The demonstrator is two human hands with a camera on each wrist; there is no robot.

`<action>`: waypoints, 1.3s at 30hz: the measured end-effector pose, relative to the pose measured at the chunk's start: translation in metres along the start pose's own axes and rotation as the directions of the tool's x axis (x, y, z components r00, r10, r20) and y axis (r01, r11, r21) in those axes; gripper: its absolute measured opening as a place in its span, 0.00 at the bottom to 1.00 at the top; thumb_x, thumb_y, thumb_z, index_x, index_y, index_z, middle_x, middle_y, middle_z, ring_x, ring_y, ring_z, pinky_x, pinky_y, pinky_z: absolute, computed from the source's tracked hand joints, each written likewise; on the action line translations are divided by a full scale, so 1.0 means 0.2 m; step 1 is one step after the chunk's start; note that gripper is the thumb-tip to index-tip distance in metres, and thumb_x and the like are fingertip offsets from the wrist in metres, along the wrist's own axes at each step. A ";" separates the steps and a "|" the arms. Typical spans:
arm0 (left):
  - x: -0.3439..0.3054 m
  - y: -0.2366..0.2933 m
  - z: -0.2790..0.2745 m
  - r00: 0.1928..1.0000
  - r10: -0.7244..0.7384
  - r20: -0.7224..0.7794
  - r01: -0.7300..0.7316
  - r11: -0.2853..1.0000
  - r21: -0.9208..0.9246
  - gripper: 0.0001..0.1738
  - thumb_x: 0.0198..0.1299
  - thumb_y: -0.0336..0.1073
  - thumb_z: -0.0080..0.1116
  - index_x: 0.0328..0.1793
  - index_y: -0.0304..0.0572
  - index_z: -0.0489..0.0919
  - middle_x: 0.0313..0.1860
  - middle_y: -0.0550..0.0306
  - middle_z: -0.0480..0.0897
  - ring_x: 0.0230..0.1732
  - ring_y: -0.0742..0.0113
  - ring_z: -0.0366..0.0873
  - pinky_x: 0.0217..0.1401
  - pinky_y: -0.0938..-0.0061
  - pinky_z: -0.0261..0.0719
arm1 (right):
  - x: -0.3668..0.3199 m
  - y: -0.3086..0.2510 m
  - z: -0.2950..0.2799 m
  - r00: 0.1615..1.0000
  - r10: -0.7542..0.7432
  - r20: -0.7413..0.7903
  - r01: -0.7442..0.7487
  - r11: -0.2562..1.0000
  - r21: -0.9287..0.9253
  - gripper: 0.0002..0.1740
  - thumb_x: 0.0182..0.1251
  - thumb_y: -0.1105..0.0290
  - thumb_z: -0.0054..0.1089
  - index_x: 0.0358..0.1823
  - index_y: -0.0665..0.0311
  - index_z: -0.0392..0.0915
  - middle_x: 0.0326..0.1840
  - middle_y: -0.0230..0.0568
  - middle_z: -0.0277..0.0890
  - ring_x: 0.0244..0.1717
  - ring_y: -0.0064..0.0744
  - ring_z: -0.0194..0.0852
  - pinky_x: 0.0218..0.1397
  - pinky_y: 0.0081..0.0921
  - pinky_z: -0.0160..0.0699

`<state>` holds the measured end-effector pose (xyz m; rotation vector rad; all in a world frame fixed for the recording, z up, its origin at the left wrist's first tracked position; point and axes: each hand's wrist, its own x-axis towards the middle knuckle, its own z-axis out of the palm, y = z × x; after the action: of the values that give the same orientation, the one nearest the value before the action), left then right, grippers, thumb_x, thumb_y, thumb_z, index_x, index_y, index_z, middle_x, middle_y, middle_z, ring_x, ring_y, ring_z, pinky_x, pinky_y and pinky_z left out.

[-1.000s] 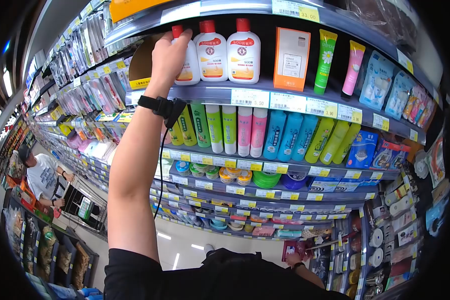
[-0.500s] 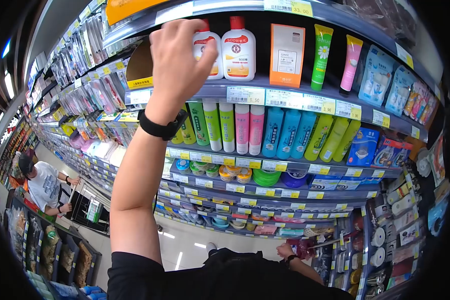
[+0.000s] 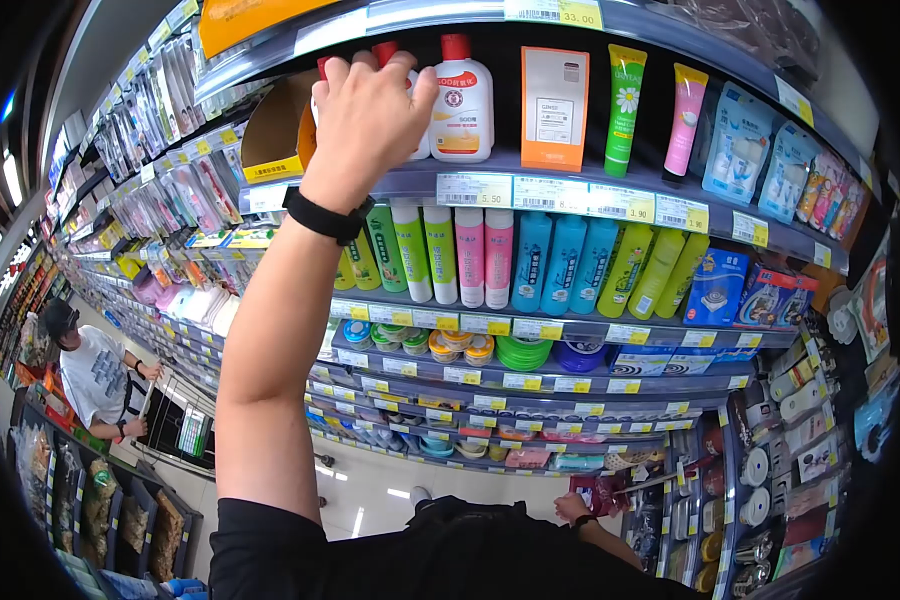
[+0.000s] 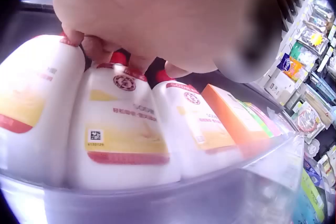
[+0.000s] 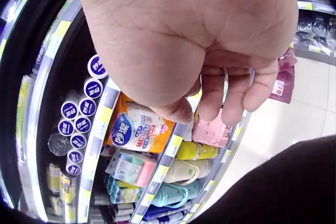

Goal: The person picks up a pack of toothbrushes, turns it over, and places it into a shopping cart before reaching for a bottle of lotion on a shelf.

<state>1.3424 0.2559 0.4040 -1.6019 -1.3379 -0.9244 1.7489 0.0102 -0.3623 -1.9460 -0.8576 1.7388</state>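
My left hand (image 3: 365,115) is raised to an upper shelf (image 3: 530,190) holding three white bottles with red caps. In the left wrist view its curled fingertips (image 4: 139,64) close on the red cap of the middle white bottle (image 4: 123,124), between the left bottle (image 4: 31,92) and the right one (image 4: 191,124). From the head, the hand hides two bottles and only the right bottle (image 3: 460,100) shows fully. My right hand (image 3: 570,508) hangs low by the bottom shelves, fingers (image 5: 231,106) loosely curled and the palm bare. A maroon packet (image 5: 283,79) lies just beyond them.
An orange box (image 3: 555,95) and upright tubes stand to the right of the bottles. A cardboard carton (image 3: 275,130) sits to their left. Shelves of coloured bottles (image 3: 500,255) run below. A person (image 3: 90,375) with a shopping cart (image 3: 175,420) stands down the aisle at left.
My left hand left the leftmost bottle, swung out toward me, then came back onto the bottle tops a little to the right. The right hand stayed low.
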 end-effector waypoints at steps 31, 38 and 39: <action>-0.08 0.13 -0.25 0.997 0.039 -0.068 -0.033 0.995 0.096 0.34 0.63 0.64 0.55 0.66 0.51 0.78 0.58 0.45 0.79 0.59 0.45 0.72 0.59 0.53 0.69 | 0.09 0.05 -0.06 1.000 -0.024 -0.011 0.024 0.997 -0.073 0.13 0.57 0.66 0.62 0.37 0.68 0.76 0.27 0.40 0.78 0.25 0.31 0.80 0.24 0.28 0.77; -0.07 0.28 -0.10 0.975 0.180 -0.129 -0.196 0.972 -0.131 0.34 0.63 0.63 0.55 0.67 0.50 0.77 0.63 0.32 0.74 0.63 0.40 0.69 0.66 0.49 0.64 | 0.07 0.03 -0.06 0.999 -0.042 -0.019 0.040 0.995 -0.092 0.12 0.57 0.67 0.62 0.36 0.68 0.75 0.26 0.40 0.77 0.24 0.31 0.79 0.23 0.27 0.76; -0.07 0.29 -0.08 0.976 0.177 -0.127 -0.193 0.972 -0.133 0.34 0.63 0.63 0.55 0.67 0.50 0.77 0.63 0.32 0.74 0.63 0.40 0.69 0.66 0.49 0.64 | 0.07 0.03 -0.06 0.999 -0.047 -0.016 0.045 0.991 -0.127 0.12 0.58 0.67 0.62 0.36 0.68 0.75 0.26 0.39 0.77 0.23 0.31 0.79 0.23 0.27 0.76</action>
<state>1.3963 0.2315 0.3902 -1.7240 -1.0425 -1.0011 1.7622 0.0173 -0.3750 -2.0028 -1.0210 1.6742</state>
